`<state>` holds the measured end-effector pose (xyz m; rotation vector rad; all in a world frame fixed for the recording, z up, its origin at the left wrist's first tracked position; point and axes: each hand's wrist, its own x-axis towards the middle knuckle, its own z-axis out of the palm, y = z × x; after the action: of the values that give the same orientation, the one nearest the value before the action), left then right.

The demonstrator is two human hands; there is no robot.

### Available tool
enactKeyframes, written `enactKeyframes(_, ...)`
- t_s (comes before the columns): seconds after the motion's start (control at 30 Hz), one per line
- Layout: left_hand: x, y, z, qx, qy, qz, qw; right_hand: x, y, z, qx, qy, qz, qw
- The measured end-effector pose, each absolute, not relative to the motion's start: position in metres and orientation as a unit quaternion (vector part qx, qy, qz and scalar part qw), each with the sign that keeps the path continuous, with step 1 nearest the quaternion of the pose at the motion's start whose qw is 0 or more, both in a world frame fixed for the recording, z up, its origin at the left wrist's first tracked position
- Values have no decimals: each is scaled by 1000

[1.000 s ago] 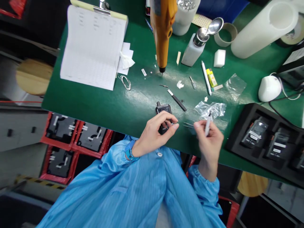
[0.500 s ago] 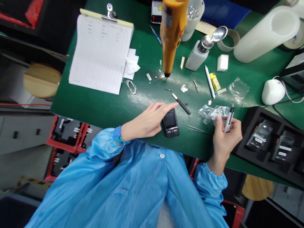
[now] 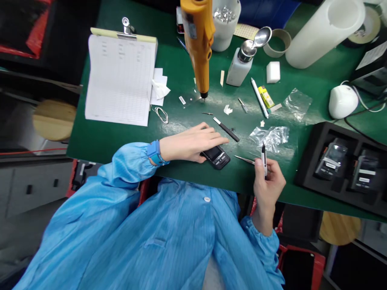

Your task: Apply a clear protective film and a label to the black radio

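Since the last frame my left hand (image 3: 193, 141) has flattened down over the small black device (image 3: 217, 156), and my right hand (image 3: 267, 177) has drawn back toward the near edge of the worktop (image 3: 121, 137). Left hand: fingers extended, palm down, lying across the device's far end; the screen end shows just below and to the right of my fingertips. The device lies tilted on the green worktop, close to the near edge. Right hand: closed around a slim pen-like tool (image 3: 264, 158), held upright, tip up. Tweezers (image 3: 244, 160) lie on the worktop between device and right hand, just beside the thumb. Crumpled clear bag (image 3: 270, 136) sits just beyond the tool tip. Orange screwdriver (image 3: 198, 38) hangs above, well apart.
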<state>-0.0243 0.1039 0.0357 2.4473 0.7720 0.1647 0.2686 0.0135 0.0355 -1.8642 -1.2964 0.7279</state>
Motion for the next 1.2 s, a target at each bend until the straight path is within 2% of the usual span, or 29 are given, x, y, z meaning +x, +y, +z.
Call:
enactKeyframes(0.3, -24, 53, 35, 809, 542, 113, 195, 241, 12, 33, -630, -440, 497, 403)
enactKeyframes(0.57, 18, 8, 27, 666, 708, 190, 140, 214, 26, 30, -573, -432, 612, 332)
enactKeyframes(0.73, 31, -5, 25, 613, 725, 236, 209, 206, 39, 28, -555, -435, 627, 331)
enactKeyframes(0.93, 19, -2, 17, 513, 679, 376, 367, 205, 49, 31, -553, -461, 605, 338)
enactKeyframes(1.1, 9, 7, 13, 416, 669, 415, 454, 207, 37, 42, -582, -506, 537, 341)
enactKeyframes(1.2, 8, 10, 13, 402, 675, 418, 456, 205, 26, 49, -584, -573, 479, 318)
